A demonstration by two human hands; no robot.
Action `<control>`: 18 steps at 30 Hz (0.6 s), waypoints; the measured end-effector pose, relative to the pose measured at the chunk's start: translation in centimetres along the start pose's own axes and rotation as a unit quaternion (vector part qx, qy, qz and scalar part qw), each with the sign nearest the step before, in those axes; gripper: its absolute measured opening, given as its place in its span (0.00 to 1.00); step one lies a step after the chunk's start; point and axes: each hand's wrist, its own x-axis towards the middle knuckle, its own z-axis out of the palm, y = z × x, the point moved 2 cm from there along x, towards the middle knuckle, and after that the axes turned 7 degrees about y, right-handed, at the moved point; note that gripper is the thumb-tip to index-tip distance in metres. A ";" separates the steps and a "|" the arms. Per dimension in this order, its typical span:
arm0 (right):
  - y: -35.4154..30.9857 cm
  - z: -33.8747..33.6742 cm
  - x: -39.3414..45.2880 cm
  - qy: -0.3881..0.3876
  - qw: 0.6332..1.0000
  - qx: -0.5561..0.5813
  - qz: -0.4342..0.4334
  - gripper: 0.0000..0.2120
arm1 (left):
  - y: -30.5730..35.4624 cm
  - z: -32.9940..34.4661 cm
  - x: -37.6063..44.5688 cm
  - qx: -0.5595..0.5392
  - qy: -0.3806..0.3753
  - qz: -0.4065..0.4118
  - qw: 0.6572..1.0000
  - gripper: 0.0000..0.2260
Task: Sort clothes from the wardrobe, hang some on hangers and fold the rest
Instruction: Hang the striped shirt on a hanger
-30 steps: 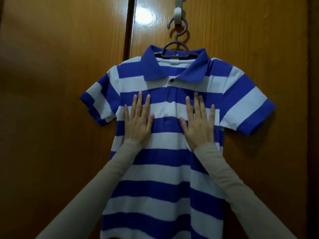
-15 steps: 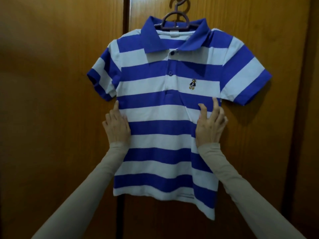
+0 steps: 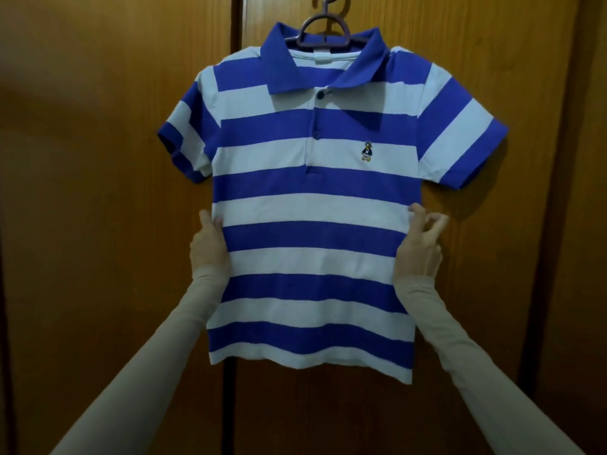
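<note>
Left hand (image 3: 210, 244): pinching the polo shirt (image 3: 312, 205) at its side seam.
Right hand (image 3: 420, 247): gripping the opposite seam.
Shirt: between both hands, hung on hanger (image 3: 323, 31) above them, against wardrobe door (image 3: 98, 192).
Progress: this shirt looks hung; other clothes unseen.

wardrobe door (image 3: 115, 192), hanger (image 3: 323, 31), striped polo shirt (image 3: 312, 231)

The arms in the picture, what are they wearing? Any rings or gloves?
Both arms wear long, snug, plain beige sleeves that end at the wrist, the left sleeve and the right sleeve alike. The left hand and the right hand are bare, with no gloves. No ring, watch or bracelet shows in this view.
</note>
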 end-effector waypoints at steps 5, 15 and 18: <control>-0.5 0.6 -2.3 -0.025 0.999 -0.012 -0.034 0.16 | -0.4 0.8 -2.3 0.055 0.008 0.083 0.995 0.15; -1.3 1.1 -5.8 -0.010 0.981 -0.097 -0.166 0.21 | -3.6 1.4 -4.5 0.171 0.125 0.155 0.965 0.17; -3.3 2.1 -7.2 -0.064 0.964 -0.077 -0.246 0.21 | -3.1 3.2 -6.0 0.158 0.106 0.267 0.945 0.21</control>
